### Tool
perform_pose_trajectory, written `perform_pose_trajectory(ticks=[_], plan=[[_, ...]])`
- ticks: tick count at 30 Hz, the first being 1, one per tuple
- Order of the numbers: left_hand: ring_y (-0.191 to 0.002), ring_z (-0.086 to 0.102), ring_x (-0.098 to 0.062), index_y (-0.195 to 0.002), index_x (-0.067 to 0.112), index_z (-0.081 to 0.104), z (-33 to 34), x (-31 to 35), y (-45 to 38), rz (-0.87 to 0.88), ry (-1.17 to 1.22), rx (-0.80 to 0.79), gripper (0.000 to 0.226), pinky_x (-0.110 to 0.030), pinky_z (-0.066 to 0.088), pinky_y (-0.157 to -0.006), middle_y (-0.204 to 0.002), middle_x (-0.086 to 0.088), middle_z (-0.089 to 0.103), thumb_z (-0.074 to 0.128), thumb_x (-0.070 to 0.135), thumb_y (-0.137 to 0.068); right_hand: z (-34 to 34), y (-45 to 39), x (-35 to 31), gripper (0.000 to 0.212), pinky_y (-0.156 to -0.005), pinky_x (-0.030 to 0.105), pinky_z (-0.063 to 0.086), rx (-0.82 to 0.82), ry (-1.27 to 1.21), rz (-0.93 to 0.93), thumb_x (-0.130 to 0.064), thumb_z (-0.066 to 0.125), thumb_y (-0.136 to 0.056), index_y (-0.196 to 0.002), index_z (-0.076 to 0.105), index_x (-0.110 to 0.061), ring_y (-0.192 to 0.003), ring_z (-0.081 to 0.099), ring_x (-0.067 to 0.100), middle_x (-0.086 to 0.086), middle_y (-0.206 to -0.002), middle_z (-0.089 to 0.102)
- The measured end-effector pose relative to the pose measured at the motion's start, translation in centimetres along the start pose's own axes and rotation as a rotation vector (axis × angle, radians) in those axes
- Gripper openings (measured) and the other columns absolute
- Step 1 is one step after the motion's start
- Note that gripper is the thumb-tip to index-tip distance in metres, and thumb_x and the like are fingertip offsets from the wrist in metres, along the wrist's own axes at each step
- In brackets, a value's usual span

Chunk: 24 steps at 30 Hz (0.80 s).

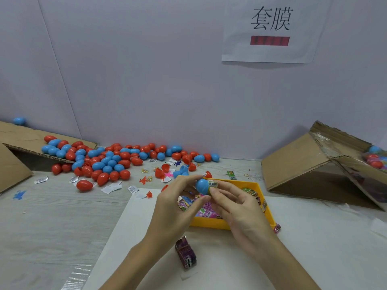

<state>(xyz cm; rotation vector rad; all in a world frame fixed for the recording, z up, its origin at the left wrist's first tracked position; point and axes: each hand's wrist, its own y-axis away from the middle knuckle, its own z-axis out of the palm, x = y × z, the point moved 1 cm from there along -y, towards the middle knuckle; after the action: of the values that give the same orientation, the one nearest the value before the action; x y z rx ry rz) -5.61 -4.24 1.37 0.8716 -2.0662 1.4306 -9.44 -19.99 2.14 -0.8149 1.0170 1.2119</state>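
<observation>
Our left hand [176, 208] and right hand [236, 208] both pinch a blue egg [202, 186], half sleeved in printed film, above the yellow tray's [209, 223] far-left corner. Near us lies a purple sleeve [186, 253].

A blue egg [202, 186] banded by a printed sleeve [213, 183] is seen above a yellow tray [211, 224]; red and blue eggs [109, 162] are scattered across the pale grey bench [52, 216].

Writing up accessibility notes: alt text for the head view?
The left hand grips a blue egg over a yellow tray of printed wrappers, while the right hand pinches a label sleeve around the egg's end. Loose red and blue eggs lie heaped at back left.
</observation>
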Motion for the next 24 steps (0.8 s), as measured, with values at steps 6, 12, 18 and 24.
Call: perform_pose_trajectory(ticks=[6,12,18,24], plan=[[-0.095,0.063,-0.013,-0.132,0.018,0.066,-0.3,-0.2,-0.1,0.114,-0.089,0.057,0.048,-0.019,0.053,-0.083,-0.107,0.006,0.063,0.079,0.018,-0.085,0.5,0.2,-0.1,0.032,-0.076,0.028,0.062,-0.150,-0.291,0.232,-0.013,0.081,-0.078,-0.109,0.078,-0.009,-0.094,0.075,0.024,0.018,-0.116,0.075],[-0.114,0.059,-0.016,-0.135,0.023,0.062,-0.1,-0.2,-0.1,0.132,-0.086,0.045,0.042,-0.020,0.047,-0.097,-0.125,0.007,0.057,0.069,0.021,-0.094,1.0,0.7,-0.3,0.045,-0.076,0.034,0.062,-0.223,-0.435,0.385,-0.013,0.080,-0.079,-0.122,0.073,-0.002,-0.086,0.073,0.025,0.018,-0.111,0.073],[-0.115,0.062,-0.005,-0.136,0.022,0.063,-0.1,-0.5,0.2,0.146,-0.076,0.036,0.039,-0.011,0.044,-0.095,-0.124,0.017,0.064,0.064,0.018,-0.097,1.5,0.9,0.0,0.042,-0.079,0.037,0.061,-0.221,-0.480,0.468,-0.015,0.080,-0.080,-0.120,0.075,-0.003,-0.090,0.073,0.030,0.016,-0.110,0.074],[-0.115,0.063,-0.005,-0.135,0.022,0.064,-0.3,-0.9,0.1,0.158,-0.050,0.039,0.039,-0.017,0.049,-0.097,-0.124,0.014,0.066,0.064,0.023,-0.096,1.5,0.7,0.3,0.042,-0.078,0.038,0.061,-0.200,-0.491,0.486,-0.015,0.085,-0.074,-0.114,0.077,-0.003,-0.094,0.074,0.031,0.018,-0.111,0.073]])
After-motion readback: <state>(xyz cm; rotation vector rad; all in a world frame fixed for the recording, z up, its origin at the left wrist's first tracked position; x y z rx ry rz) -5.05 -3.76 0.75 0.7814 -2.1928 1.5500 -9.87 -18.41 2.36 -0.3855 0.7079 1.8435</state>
